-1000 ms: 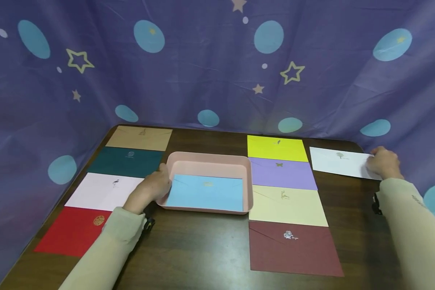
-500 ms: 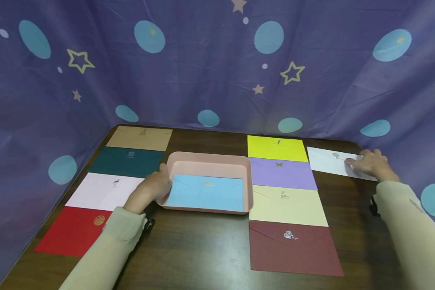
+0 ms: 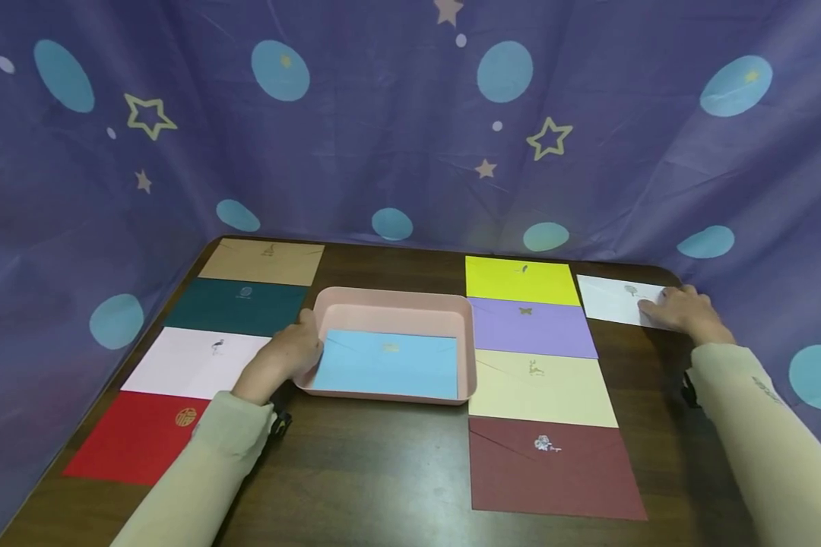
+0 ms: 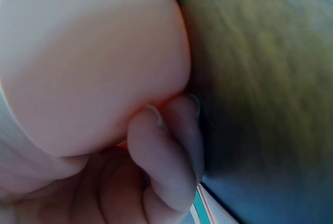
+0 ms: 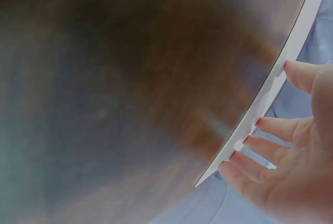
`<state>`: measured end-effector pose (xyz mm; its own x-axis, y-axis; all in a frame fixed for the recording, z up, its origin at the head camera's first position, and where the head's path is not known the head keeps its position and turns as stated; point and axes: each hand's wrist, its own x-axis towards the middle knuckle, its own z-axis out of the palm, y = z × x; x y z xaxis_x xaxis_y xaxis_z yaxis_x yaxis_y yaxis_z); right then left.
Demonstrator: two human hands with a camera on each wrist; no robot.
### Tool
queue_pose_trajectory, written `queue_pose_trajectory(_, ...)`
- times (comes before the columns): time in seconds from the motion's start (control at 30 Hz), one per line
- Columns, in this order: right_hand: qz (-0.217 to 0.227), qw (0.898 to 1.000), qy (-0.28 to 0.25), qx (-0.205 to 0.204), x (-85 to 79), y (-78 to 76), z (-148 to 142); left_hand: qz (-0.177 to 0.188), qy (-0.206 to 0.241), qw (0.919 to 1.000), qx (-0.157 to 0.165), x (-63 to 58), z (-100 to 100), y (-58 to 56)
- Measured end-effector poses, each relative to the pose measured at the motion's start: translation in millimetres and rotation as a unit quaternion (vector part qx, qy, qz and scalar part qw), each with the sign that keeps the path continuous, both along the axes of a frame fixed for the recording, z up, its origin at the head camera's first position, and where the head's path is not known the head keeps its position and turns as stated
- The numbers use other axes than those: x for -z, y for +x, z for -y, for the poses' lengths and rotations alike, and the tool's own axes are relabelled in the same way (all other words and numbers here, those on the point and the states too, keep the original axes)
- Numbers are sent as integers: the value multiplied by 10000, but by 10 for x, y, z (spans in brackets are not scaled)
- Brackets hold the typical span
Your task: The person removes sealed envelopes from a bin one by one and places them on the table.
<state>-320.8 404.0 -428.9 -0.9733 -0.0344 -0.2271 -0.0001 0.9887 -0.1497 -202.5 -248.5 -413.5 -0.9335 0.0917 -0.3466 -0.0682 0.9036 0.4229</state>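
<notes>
My left hand grips the left rim of a pink tray. In the left wrist view, its fingers curl against the tray's wall, the thumb on the other side. A light blue envelope lies inside the tray. At the far right of the table my right hand rests its fingertips on a white envelope with a tree print. The right wrist view shows these fingers spread and fairly straight, tips on the paper, which lies flat on the wood.
Right of the tray run yellow, purple, cream and maroon envelopes. On the left lie tan, dark green, pale pink and red envelopes. A patterned curtain hangs behind the table.
The white envelope has slid left toward the yellow one and straightened somewhat. My right hand has moved left, its fingers now spread on top of the paper. The left hand and tray stay put.
</notes>
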Motion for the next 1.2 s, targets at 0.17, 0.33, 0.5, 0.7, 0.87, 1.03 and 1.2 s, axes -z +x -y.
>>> queue_pose_trajectory(0.17, 145, 9998, 58, -100, -4, -100, 35, -11, -3, 10000, -22, -4, 5, 6)
queue_pose_trajectory(0.33, 400, 9992, -57, -45, -23, -190, 65, -18, -14, 10000, -6, -7, 9, -2)
queue_pose_trajectory(0.5, 403, 9990, -92, -190, -33, -255, 83, -94, -119, 9999, 28, -4, 16, -9)
queue_pose_trajectory(0.7, 415, 9989, -201, 10, -2, -279, 100, -57, -125, 9999, -7, 6, 16, -14)
queue_pose_trajectory(0.87, 293, 9992, -216, 141, 54, -292, 118, -10, -102, 9999, -67, 25, 7, -12)
queue_pose_trajectory(1.03, 235, 9994, -195, 136, 82, -290, 124, -56, -87, 9999, -56, 12, 3, -3)
queue_pose_trajectory(1.2, 186, 9996, -156, 121, 92, -293, 136, -91, -111, 9999, 3, 24, 19, -7)
